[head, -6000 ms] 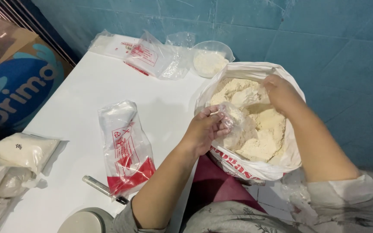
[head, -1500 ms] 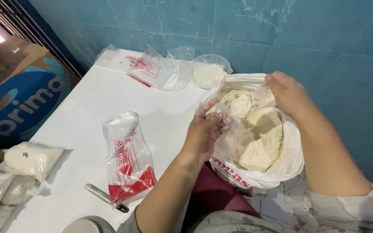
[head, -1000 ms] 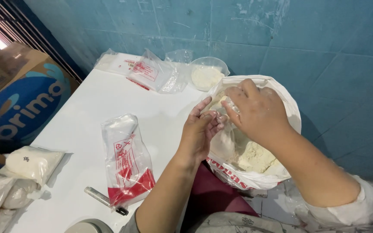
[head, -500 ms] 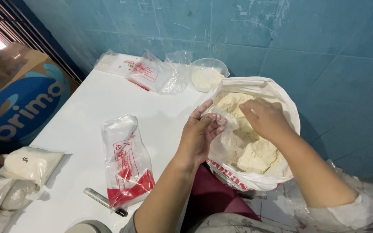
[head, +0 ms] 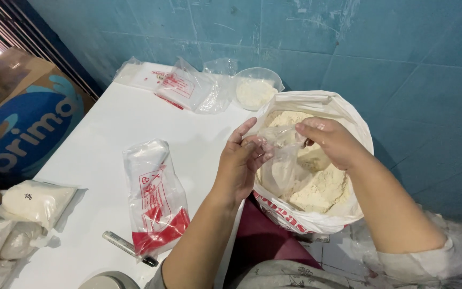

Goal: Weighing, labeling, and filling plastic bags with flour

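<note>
A big white sack [head: 343,112] full of pale flour [head: 322,190] stands open beside the table edge. Over its mouth I hold a small clear plastic bag [head: 279,160] with some flour in it. My left hand [head: 240,163] grips the bag's near rim, fingers spread. My right hand [head: 330,142] pinches the far rim, pulling the opening wide above the flour.
On the white table [head: 108,134] lie a stack of printed red-and-clear bags [head: 153,198], a marker pen [head: 129,249], more empty bags [head: 183,88] and a clear bowl of flour [head: 255,91]. Filled flour bags [head: 36,200] sit at the left. A blue cardboard box [head: 22,120] stands beyond.
My right hand came out of the flour to the small bag's rim and now holds it open together with my left hand.
</note>
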